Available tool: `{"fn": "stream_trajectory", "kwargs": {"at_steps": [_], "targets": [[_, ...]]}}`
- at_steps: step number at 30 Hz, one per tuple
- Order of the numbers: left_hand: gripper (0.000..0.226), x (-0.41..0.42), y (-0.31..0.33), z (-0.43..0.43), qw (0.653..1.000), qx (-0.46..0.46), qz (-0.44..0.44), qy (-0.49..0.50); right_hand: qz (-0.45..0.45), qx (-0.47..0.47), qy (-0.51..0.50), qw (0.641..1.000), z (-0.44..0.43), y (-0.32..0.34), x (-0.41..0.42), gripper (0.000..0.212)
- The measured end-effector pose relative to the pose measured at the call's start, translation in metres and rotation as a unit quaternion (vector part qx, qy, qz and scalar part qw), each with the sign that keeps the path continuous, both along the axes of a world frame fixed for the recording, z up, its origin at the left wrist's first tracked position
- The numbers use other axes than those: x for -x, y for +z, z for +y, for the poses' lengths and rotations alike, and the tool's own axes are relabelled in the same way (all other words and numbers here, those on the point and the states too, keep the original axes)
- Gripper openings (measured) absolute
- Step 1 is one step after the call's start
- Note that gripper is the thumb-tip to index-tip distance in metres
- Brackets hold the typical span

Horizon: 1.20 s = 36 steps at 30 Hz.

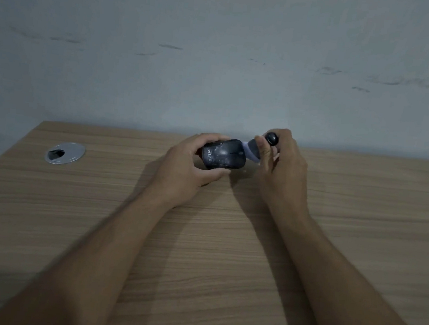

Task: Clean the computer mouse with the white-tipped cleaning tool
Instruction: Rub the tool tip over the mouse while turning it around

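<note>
A pale wood-grain worktop [226, 243] fills the lower view, its far edge butted against a grey wall [219, 57]. Set into it near the back-left corner sits a round silver cable grommet [64, 153], its dark opening showing.

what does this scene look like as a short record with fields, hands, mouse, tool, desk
left hand: left hand grips the black computer mouse, held just above the desk
right hand: right hand holds the cleaning tool
tool: dark body, white tip against the mouse's right end
mouse: smudged top facing the camera, pale lettering near its left end
surface: wooden desk
other: silver cable grommet set in the desk at far left
background: plain wall
</note>
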<state>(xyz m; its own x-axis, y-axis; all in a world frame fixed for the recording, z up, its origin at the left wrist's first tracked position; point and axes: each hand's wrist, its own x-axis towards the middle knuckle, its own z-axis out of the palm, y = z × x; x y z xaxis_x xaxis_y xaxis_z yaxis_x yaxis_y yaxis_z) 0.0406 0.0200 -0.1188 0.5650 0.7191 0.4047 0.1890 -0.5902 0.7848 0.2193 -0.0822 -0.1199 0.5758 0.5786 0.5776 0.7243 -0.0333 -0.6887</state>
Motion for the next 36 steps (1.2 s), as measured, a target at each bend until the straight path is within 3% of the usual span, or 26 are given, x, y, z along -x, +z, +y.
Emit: {"fn": "stream_trajectory", "kwargs": {"at_steps": [6, 9, 14, 17, 21, 24, 27, 29, 32, 36], "targets": [[0.055, -0.002, -0.001, -0.001, 0.999, 0.025, 0.009, 0.019, 0.002, -0.072, -0.027, 0.997, -0.010, 0.012, 0.001, 0.025], [0.056, -0.001, 0.000, -0.001, 0.999, 0.017, 0.018, 0.025, -0.044, -0.058, 0.006, 0.997, -0.008, 0.011, 0.012, 0.023], [0.055, -0.001, 0.001, -0.001, 0.999, 0.036, -0.008, 0.011, 0.036, -0.020, -0.027, 0.999, -0.010, 0.000, -0.002, 0.025], [0.056, -0.003, 0.000, -0.001, 0.999, 0.045, -0.002, 0.014, 0.081, -0.058, -0.049, 0.994, -0.016, 0.005, -0.005, 0.031], [0.053, -0.001, 0.001, -0.001, 0.999, 0.046, 0.008, 0.015, 0.033, -0.053, -0.001, 0.998, -0.020, 0.009, 0.008, 0.026], [0.056, 0.002, 0.004, 0.000, 0.998, 0.056, -0.004, 0.013, 0.050, -0.011, -0.005, 0.999, -0.018, 0.001, 0.005, 0.024], [0.059, 0.001, 0.005, 0.000, 0.998, 0.066, -0.014, 0.010, 0.084, -0.045, -0.016, 0.995, -0.020, 0.004, -0.001, 0.020], [0.057, -0.001, 0.004, -0.001, 0.998, 0.059, -0.010, 0.011, 0.097, -0.079, 0.011, 0.992, -0.023, 0.009, 0.001, 0.020], [0.055, 0.001, 0.005, 0.000, 0.998, 0.056, -0.012, 0.008, 0.065, -0.041, 0.058, 0.995, -0.023, 0.008, 0.007, 0.018], [0.058, 0.004, 0.007, 0.001, 0.997, 0.064, -0.045, -0.004, 0.085, -0.017, 0.014, 0.996, -0.022, -0.001, -0.006, 0.016]]}}
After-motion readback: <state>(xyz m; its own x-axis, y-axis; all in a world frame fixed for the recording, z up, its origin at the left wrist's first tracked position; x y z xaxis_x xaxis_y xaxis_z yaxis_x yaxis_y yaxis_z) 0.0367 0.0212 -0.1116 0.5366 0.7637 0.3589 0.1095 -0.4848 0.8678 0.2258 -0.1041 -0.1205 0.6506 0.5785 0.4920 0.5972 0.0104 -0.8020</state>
